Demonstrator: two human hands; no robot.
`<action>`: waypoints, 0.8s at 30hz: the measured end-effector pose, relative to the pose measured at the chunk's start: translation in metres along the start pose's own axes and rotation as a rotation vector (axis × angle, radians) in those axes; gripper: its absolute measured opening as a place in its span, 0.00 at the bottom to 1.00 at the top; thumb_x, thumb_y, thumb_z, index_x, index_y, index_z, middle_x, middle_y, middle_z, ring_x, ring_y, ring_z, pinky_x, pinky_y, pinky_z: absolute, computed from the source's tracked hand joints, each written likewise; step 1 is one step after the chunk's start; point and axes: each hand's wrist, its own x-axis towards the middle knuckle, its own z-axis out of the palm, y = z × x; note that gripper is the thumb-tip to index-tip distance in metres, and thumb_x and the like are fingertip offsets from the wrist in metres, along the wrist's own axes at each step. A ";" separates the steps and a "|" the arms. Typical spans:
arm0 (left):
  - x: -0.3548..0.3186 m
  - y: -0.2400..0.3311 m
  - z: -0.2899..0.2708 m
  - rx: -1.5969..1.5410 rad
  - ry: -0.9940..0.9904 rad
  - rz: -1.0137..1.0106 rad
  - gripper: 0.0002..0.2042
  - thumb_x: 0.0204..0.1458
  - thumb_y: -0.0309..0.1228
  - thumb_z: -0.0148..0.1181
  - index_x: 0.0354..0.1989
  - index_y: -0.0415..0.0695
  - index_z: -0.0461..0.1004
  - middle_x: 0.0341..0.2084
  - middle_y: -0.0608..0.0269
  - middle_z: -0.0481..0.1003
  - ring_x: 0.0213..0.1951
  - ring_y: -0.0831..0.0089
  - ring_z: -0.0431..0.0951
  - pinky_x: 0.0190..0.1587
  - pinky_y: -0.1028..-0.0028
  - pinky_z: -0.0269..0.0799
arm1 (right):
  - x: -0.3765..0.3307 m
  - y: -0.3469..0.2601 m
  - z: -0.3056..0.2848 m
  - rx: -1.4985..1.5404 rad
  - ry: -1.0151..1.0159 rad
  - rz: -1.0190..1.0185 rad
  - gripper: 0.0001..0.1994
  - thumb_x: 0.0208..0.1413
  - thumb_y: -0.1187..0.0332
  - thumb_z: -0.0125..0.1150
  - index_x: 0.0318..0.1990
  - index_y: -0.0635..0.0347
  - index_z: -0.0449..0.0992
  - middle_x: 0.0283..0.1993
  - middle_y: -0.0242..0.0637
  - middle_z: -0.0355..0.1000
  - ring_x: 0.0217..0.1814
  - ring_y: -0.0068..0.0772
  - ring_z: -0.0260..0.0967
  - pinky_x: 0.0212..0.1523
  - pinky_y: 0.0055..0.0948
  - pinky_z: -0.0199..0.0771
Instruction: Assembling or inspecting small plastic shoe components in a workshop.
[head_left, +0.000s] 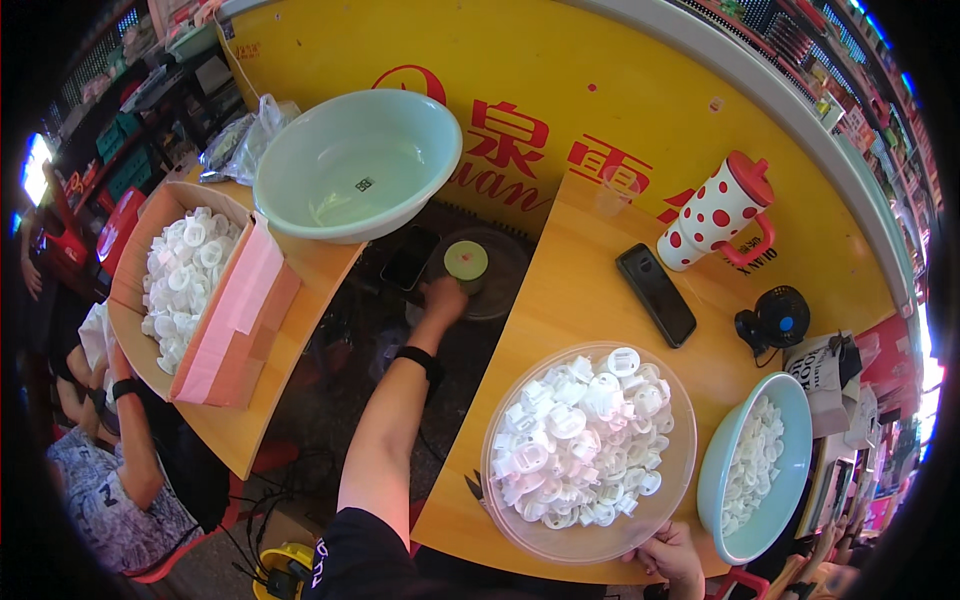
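My left arm stretches forward into the gap between two tables, with a dark band on its wrist. My left hand (pixel 443 302) is closed against the side of a cup with a pale green lid (pixel 466 261); its fingers are partly hidden. Just left of the cup lies a dark phone (pixel 410 258). Low on the right, my right hand (pixel 668 553) pinches the near rim of a clear plastic basin (pixel 492 440). Small white plastic parts (pixel 585 430) are heaped in this basin on the right table.
On the right table are a black phone (pixel 656 295), a spotted tumbler (pixel 715 212), a small fan (pixel 775 318) and a pale green basin (pixel 803 450) of white parts. The left table (pixel 320 290) bears a cardboard box (pixel 236 310) and a large basin (pixel 360 165). A person (pixel 120 470) sits left.
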 end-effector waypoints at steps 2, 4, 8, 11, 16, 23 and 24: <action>-0.002 -0.009 0.009 0.030 -0.007 0.032 0.10 0.47 0.30 0.54 0.33 0.38 0.79 0.33 0.45 0.78 0.42 0.49 0.77 0.52 0.47 0.60 | 0.001 -0.001 0.002 0.006 -0.012 0.007 0.08 0.56 0.74 0.57 0.39 0.71 0.77 0.26 0.47 0.77 0.11 0.17 0.58 0.12 0.16 0.57; -0.010 -0.004 0.012 -0.008 -0.039 0.039 0.11 0.48 0.31 0.55 0.33 0.38 0.79 0.34 0.45 0.78 0.43 0.48 0.76 0.52 0.46 0.59 | 0.000 -0.003 0.002 -0.014 0.001 0.016 0.08 0.56 0.74 0.56 0.39 0.71 0.77 0.26 0.47 0.76 0.11 0.17 0.58 0.12 0.16 0.57; -0.041 0.035 0.003 -0.063 -0.032 -0.077 0.14 0.51 0.36 0.58 0.35 0.36 0.78 0.39 0.45 0.77 0.51 0.46 0.70 0.53 0.42 0.57 | -0.001 -0.001 -0.002 -0.013 0.014 0.013 0.08 0.56 0.75 0.56 0.39 0.71 0.77 0.26 0.47 0.76 0.11 0.17 0.58 0.12 0.16 0.57; -0.046 0.024 0.010 -0.032 -0.002 -0.060 0.16 0.52 0.39 0.58 0.37 0.37 0.78 0.43 0.46 0.75 0.56 0.47 0.62 0.56 0.42 0.53 | 0.000 -0.003 0.002 -0.021 0.010 0.000 0.08 0.56 0.75 0.57 0.39 0.71 0.77 0.26 0.47 0.76 0.11 0.17 0.58 0.12 0.16 0.57; -0.056 0.024 0.008 -0.058 0.032 0.010 0.15 0.52 0.37 0.58 0.38 0.37 0.78 0.43 0.49 0.74 0.57 0.49 0.60 0.57 0.42 0.50 | 0.001 -0.001 0.001 -0.006 0.003 -0.001 0.07 0.56 0.75 0.57 0.38 0.71 0.77 0.25 0.46 0.76 0.11 0.17 0.58 0.12 0.16 0.57; -0.064 0.023 -0.003 -0.141 0.216 0.096 0.12 0.50 0.34 0.60 0.36 0.37 0.78 0.43 0.51 0.73 0.58 0.48 0.60 0.55 0.41 0.50 | 0.001 -0.004 0.000 -0.012 -0.003 0.005 0.06 0.55 0.77 0.56 0.37 0.71 0.77 0.26 0.46 0.76 0.11 0.17 0.58 0.12 0.16 0.57; -0.064 0.024 -0.007 -0.139 0.214 0.097 0.12 0.50 0.34 0.60 0.36 0.37 0.78 0.43 0.51 0.73 0.58 0.48 0.60 0.55 0.41 0.50 | 0.001 -0.005 0.001 -0.004 0.002 0.012 0.06 0.55 0.77 0.56 0.37 0.71 0.77 0.26 0.46 0.76 0.11 0.17 0.58 0.13 0.16 0.57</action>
